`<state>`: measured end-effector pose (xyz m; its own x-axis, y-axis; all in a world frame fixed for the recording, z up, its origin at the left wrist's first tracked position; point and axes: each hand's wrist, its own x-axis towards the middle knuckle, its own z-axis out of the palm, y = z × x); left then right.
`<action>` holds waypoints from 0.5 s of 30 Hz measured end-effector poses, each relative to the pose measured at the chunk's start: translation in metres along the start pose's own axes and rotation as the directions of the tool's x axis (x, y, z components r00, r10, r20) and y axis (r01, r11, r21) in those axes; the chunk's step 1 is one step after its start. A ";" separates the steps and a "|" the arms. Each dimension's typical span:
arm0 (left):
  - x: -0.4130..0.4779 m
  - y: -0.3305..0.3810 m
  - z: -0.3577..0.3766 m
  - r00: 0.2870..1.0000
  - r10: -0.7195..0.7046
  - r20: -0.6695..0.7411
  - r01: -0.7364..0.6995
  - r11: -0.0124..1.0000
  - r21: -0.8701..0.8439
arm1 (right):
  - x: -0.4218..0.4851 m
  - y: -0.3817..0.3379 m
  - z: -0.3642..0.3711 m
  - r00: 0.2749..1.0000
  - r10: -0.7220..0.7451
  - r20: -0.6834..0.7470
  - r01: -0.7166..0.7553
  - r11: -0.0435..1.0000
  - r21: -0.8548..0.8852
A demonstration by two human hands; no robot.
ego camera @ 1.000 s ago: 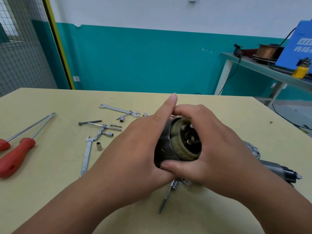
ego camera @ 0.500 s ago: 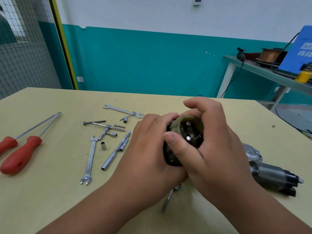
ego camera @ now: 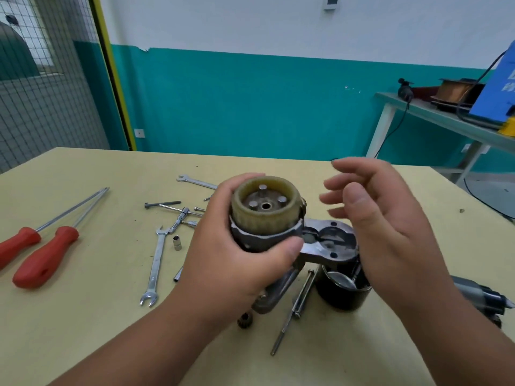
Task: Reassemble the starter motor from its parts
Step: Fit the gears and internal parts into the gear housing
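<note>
Within the gripping left hand (ego camera: 231, 263), one grey metal housing (ego camera: 267, 238), one ribbed yellowish plastic ring (ego camera: 262, 222), three steel pins (ego camera: 262, 188), right hand (ego camera: 390, 232) loosely spread alongside

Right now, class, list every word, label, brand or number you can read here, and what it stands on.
No text can be read.
Blue machine: white print, cut off at the frame edge and blurred.
Open-ended spanner: any stamped size too small to tell.
</note>
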<state>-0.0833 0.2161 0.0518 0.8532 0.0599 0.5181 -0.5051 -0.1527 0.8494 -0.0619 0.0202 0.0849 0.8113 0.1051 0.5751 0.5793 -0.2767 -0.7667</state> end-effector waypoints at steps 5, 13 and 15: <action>0.002 -0.008 -0.004 0.998 0.038 -0.046 -0.043 0.994 -0.098 | -0.004 0.002 0.004 0.963 0.082 0.257 -0.080 0.997 -0.016; 0.005 -0.011 -0.008 1.000 -0.009 0.012 0.012 0.968 -0.250 | -0.011 -0.006 0.007 0.974 -0.101 0.204 0.144 0.967 -0.208; 0.004 -0.010 -0.011 1.000 -0.002 0.018 0.007 0.957 -0.288 | -0.014 -0.007 0.008 0.972 -0.148 0.185 0.188 0.956 -0.227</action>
<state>-0.0762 0.2284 0.0465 0.8563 0.0426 0.5147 -0.5153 0.1387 0.8457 -0.0770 0.0279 0.0798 0.7173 0.3198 0.6190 0.6886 -0.4611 -0.5597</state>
